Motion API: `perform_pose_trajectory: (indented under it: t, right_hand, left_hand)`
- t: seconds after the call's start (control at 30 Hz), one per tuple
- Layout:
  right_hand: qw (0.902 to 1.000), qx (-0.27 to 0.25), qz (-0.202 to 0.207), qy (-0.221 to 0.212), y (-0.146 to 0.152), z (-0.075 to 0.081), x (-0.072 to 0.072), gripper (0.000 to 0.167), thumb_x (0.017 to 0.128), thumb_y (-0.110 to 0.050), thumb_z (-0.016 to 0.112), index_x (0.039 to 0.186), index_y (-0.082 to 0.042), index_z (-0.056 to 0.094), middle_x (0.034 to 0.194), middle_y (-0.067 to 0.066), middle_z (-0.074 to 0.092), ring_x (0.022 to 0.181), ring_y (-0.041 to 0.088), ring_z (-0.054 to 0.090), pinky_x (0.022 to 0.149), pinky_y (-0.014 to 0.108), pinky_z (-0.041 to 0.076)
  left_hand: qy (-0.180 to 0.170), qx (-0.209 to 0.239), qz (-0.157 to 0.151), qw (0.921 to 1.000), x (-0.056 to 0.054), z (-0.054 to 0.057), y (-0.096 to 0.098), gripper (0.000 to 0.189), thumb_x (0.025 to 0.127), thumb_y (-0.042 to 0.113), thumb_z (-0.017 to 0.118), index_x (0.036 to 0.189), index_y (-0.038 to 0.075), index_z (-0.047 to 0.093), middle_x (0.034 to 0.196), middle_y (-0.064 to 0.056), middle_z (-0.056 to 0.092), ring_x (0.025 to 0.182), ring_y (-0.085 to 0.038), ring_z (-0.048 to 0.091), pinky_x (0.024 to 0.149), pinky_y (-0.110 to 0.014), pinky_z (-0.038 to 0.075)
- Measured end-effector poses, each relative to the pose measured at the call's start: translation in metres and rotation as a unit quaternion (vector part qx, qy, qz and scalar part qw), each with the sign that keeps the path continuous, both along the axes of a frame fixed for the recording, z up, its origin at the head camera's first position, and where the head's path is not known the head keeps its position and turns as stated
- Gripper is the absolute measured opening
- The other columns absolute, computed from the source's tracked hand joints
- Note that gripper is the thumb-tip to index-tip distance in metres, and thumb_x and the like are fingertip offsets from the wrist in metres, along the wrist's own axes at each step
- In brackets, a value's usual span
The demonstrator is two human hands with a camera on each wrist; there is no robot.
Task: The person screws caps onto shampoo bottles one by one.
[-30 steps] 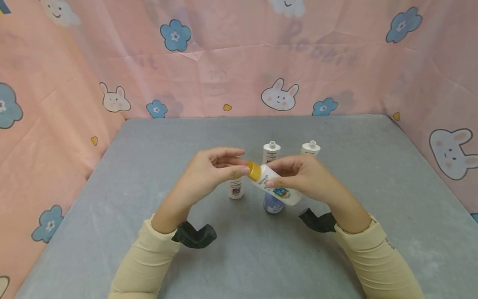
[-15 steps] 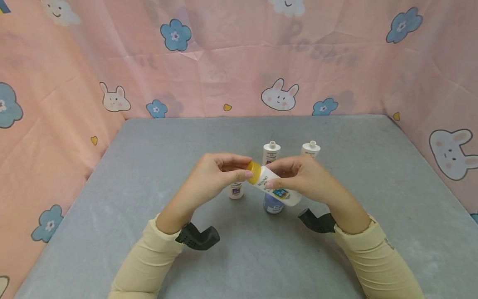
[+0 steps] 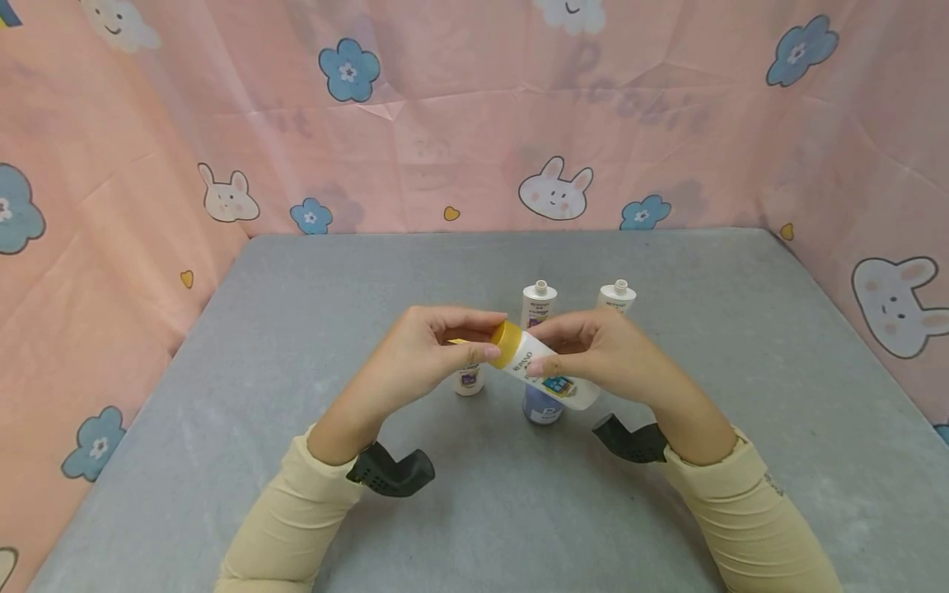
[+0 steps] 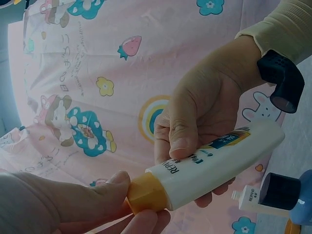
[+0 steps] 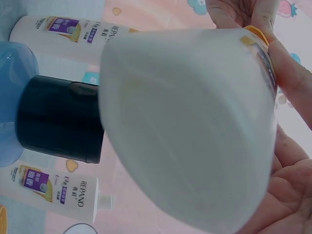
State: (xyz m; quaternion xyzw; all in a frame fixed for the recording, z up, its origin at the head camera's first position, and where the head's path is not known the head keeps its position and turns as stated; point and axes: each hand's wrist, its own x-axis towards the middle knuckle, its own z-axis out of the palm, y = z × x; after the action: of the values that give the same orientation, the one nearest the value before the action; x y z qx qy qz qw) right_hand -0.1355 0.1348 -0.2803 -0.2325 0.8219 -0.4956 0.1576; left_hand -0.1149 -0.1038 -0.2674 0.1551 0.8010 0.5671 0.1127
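Note:
A white lotion bottle (image 3: 522, 357) with a yellow cap (image 3: 507, 343) is held tilted above the grey table, its cap end toward the left. Thumb and fingers of my left hand (image 3: 415, 354) pinch that cap, as the left wrist view also shows around the cap (image 4: 148, 192). My right hand (image 3: 604, 350) grips the bottle's body, thumb across the labelled front. In the right wrist view the bottle's rounded base (image 5: 185, 131) fills the middle. Just behind my left hand stands another white bottle (image 3: 469, 379), partly hidden, with yellow at its top.
A blue bottle (image 3: 543, 409) stands beneath the held one; its black cap (image 5: 58, 119) shows in the right wrist view. Farther back are two white bottles with bare necks, one in the middle (image 3: 539, 303) and one on the right (image 3: 617, 293). A pink printed curtain (image 3: 445, 148) surrounds the table.
My left hand's fingers, looser by the cap a second ago, have come right and closed around it. The right hand and the bottle have barely moved.

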Motion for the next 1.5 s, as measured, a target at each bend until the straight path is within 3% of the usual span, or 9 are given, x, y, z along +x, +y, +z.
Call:
perform_pose_trajectory:
  t: [0.27,0.43,0.67,0.87,1.5]
  right_hand:
    - [1.0,-0.003,0.001,-0.001,0.0007,0.0,-0.0001,0.032,0.086,-0.016,0.079,0.115,-0.003,0.073,0.104,0.013,0.075,0.085,0.02,0.07,0.077,0.033,0.06]
    - [0.9999,-0.006,-0.011,-0.006,0.001,0.0018,0.0017,0.034,0.086,-0.018,0.079,0.116,-0.004,0.072,0.104,0.012,0.075,0.087,0.021,0.07,0.077,0.034,0.059]
    - [0.9998,-0.011,-0.008,-0.011,0.0009,0.0029,0.0026,0.034,0.086,-0.018,0.078,0.116,-0.004,0.072,0.103,0.012,0.075,0.086,0.02,0.07,0.077,0.034,0.059]
    - [0.9999,-0.01,-0.006,-0.009,0.0009,0.0021,0.0021,0.034,0.086,-0.018,0.078,0.117,-0.004,0.072,0.104,0.012,0.075,0.086,0.02,0.07,0.076,0.034,0.06]
    - [0.9997,-0.02,0.014,-0.003,0.0015,-0.0006,0.0008,0.031,0.088,-0.013,0.075,0.117,-0.002,0.071,0.102,0.014,0.075,0.086,0.021,0.07,0.076,0.035,0.06]
  left_hand:
    - [0.001,-0.004,-0.007,1.0,0.0006,0.0013,-0.0015,0.037,0.09,0.013,0.074,0.127,0.011,0.069,0.123,-0.004,0.071,0.103,-0.017,0.07,0.086,-0.03,0.059]
    - [-0.016,0.007,0.011,0.9998,0.0017,0.0033,-0.002,0.038,0.088,0.016,0.076,0.126,0.013,0.07,0.119,-0.002,0.073,0.106,-0.017,0.069,0.088,-0.032,0.059]
    - [-0.01,-0.003,0.022,0.9997,0.0012,0.0011,0.0017,0.031,0.087,0.018,0.077,0.118,0.013,0.073,0.109,-0.003,0.075,0.095,-0.017,0.069,0.08,-0.029,0.058]
    - [-0.007,-0.009,0.026,0.9996,0.0013,-0.0001,0.0028,0.03,0.087,0.019,0.077,0.117,0.013,0.074,0.109,-0.002,0.075,0.094,-0.016,0.068,0.077,-0.028,0.057]
    - [0.022,-0.002,-0.005,0.9997,-0.0002,-0.0024,0.0011,0.031,0.09,0.016,0.074,0.121,0.012,0.073,0.118,-0.003,0.073,0.092,-0.015,0.071,0.08,-0.028,0.058]
